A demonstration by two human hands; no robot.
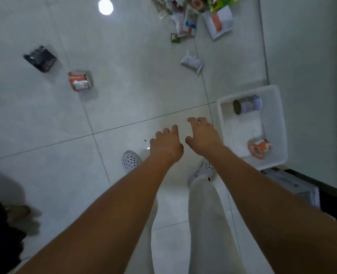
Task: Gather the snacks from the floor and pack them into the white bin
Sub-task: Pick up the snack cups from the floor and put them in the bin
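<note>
two hands [166,144] [202,135] empty, beside white bin [278,123] left rim.

The tiled floor [124,107] bore a black packet [40,58] and an orange pack [80,80] far left, a white pouch [192,62] and snack pile [191,14] far right, and the bin [276,123] near right.

Forearms [124,204] bare to frame edge; white trousers [205,214]; white clogs [131,161] with round perforations.
</note>
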